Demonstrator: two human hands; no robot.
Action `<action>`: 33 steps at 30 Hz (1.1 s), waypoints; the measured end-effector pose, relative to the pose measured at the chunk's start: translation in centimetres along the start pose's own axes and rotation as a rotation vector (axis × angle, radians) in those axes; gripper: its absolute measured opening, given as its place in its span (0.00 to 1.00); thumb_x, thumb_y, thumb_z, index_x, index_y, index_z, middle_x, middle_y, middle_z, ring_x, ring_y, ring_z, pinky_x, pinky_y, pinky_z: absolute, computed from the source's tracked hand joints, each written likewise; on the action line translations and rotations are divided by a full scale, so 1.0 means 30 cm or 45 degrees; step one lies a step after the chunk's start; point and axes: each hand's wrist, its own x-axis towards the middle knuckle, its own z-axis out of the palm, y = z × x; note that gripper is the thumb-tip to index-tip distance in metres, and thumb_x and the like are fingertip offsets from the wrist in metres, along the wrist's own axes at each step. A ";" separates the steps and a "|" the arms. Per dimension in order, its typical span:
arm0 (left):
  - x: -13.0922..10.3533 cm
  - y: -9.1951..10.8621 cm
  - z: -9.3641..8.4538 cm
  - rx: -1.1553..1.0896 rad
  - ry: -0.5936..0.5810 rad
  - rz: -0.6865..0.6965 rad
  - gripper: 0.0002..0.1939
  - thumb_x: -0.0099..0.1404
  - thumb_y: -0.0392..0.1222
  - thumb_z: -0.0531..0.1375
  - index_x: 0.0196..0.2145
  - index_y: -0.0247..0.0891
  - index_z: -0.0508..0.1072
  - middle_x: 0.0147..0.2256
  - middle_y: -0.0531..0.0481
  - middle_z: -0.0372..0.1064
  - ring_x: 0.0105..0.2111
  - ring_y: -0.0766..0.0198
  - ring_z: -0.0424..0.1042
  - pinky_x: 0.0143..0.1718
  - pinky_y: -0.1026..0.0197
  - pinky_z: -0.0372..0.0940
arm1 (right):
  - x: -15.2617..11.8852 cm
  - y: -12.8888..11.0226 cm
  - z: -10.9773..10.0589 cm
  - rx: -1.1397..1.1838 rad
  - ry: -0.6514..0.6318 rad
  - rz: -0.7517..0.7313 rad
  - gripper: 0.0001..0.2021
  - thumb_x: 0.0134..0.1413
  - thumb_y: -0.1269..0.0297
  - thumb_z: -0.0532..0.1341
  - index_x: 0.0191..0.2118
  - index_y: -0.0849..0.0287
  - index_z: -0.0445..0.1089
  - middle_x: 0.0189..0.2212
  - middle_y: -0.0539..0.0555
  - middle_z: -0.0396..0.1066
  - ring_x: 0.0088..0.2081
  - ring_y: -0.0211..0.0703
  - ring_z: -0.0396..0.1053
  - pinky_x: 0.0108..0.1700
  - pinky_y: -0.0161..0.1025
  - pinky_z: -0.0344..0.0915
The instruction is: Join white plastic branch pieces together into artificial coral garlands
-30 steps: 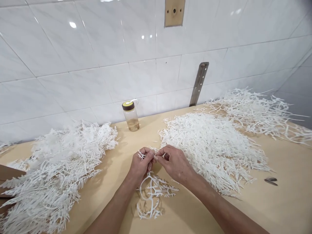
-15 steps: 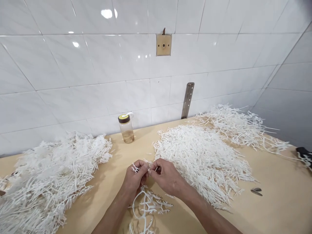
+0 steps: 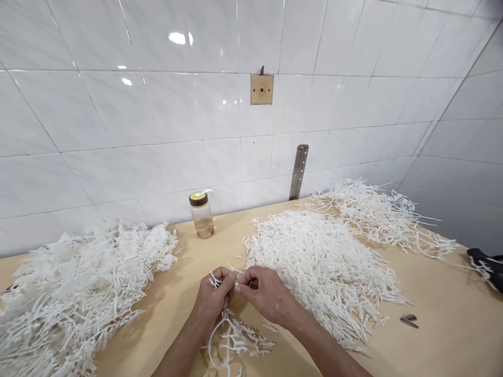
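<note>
My left hand [image 3: 214,293] is closed on a white branched piece [image 3: 215,280], whose forked tips stick out above the fingers. Thumb and forefinger of my right hand [image 3: 265,293] pinch at the same piece, fingertips almost touching those of the left. Below the hands, a looping white branched strand [image 3: 236,337] hangs or lies over the tabletop; whether it joins the held piece is hidden. Close to my right hand on its right is a big heap of small white twig-like pieces [image 3: 314,256].
Another white heap [image 3: 86,288] covers the left side. A bottle [image 3: 202,217] with a dark and yellow lid stands near the tiled wall. Longer white branches [image 3: 373,212] lie at back right, near a black object [image 3: 485,267]. A small metallic item [image 3: 409,320] sits at right.
The view has tilted up slightly, so the scene sits lower in the picture. Both hands keep nearly the same place and grip, with only small finger movement.
</note>
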 end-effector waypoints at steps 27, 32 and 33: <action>0.005 -0.008 -0.015 -0.028 0.102 0.026 0.24 0.52 0.59 0.68 0.21 0.36 0.65 0.17 0.57 0.57 0.19 0.70 0.56 0.22 0.67 0.52 | -0.044 -0.051 0.033 -0.136 -0.094 -0.285 0.04 0.49 0.72 0.58 0.27 0.58 0.64 0.26 0.48 0.66 0.28 0.37 0.62 0.31 0.33 0.58; 0.001 0.008 -0.013 -0.044 0.048 -0.001 0.22 0.52 0.58 0.68 0.23 0.35 0.68 0.18 0.56 0.59 0.18 0.72 0.54 0.20 0.68 0.50 | -0.049 -0.084 0.021 0.074 -0.005 -0.185 0.04 0.56 0.67 0.57 0.30 0.57 0.65 0.28 0.49 0.69 0.30 0.38 0.65 0.31 0.34 0.62; 0.000 0.010 -0.013 -0.034 0.037 0.003 0.23 0.52 0.58 0.68 0.22 0.35 0.67 0.17 0.57 0.58 0.17 0.73 0.52 0.19 0.68 0.48 | -0.045 -0.081 0.019 0.129 0.028 -0.151 0.04 0.57 0.66 0.57 0.31 0.57 0.66 0.28 0.49 0.69 0.30 0.38 0.66 0.30 0.34 0.63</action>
